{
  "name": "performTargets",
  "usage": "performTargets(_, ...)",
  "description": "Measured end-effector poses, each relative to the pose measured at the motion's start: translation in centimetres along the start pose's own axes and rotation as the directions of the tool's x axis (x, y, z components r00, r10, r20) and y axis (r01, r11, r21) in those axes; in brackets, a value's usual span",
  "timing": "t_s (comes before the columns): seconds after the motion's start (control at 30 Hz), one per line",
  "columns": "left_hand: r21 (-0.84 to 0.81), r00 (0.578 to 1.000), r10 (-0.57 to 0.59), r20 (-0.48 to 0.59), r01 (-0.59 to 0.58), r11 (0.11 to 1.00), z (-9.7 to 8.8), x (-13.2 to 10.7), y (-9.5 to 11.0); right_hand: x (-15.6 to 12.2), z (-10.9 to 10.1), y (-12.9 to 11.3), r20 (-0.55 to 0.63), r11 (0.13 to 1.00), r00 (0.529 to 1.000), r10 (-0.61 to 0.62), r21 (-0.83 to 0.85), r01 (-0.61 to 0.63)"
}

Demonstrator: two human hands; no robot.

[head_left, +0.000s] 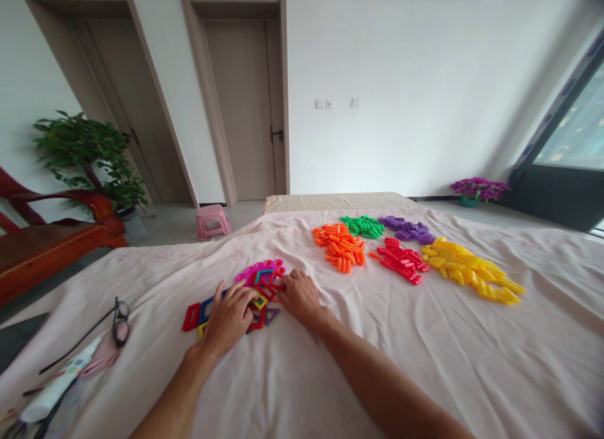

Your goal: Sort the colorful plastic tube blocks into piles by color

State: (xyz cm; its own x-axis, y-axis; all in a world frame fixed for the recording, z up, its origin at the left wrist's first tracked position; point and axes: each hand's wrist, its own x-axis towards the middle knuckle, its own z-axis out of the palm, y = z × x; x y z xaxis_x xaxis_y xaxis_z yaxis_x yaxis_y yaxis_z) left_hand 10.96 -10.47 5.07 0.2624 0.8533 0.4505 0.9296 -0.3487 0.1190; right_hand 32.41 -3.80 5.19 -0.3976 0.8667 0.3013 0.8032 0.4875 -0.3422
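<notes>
A small heap of open-centred plastic building pieces lies on the cloth under both my hands. My left hand rests over it with fingers bent and apart, touching several pieces. Beneath and beside that hand are a blue frame, a red frame and a yellow frame. My right hand is at the heap's right side, fingers curled against a red frame piece; its fingertips are partly hidden. Behind them lies a magenta piece with round holes. A purple triangle sits between the hands.
Sorted piles lie to the right: orange, green, purple, red and yellow pieces. At left are eyeglasses and a white tube-like object. The wrinkled pink cloth covers the surface.
</notes>
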Motion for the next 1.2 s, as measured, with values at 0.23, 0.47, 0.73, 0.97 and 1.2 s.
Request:
performTargets(0.23,0.046,0.999,-0.035,-0.037,0.037,0.998,0.2,-0.1,-0.6,0.4,-0.8,2.6,-0.107,0.993,0.99,0.098,0.081,-0.089)
performTargets(0.47,-0.139,0.953,-0.25,-0.173,0.228,0.964,-0.1,0.2,-1.7,0.2,-1.9,5.4,-0.138,0.983,0.977,0.165,-0.053,-0.174)
performTargets(0.73,-0.283,0.918,-0.387,-0.088,0.349,0.893,-2.5,0.8,-4.0,-0.3,-1.6,3.8,-0.197,0.998,0.98,0.028,0.058,-0.017)
performTargets(0.97,-0.206,0.941,-0.189,0.281,0.252,0.946,-4.7,0.6,-1.2,-0.5,-1.1,2.5,-0.128,0.997,0.99,-0.059,0.041,0.065)
performTargets(1.2,-0.155,0.933,-0.125,0.337,0.186,0.97,-3.1,0.3,0.8,-0.4,-0.3,4.1,-0.111,0.991,0.987,0.118,-0.048,-0.124)
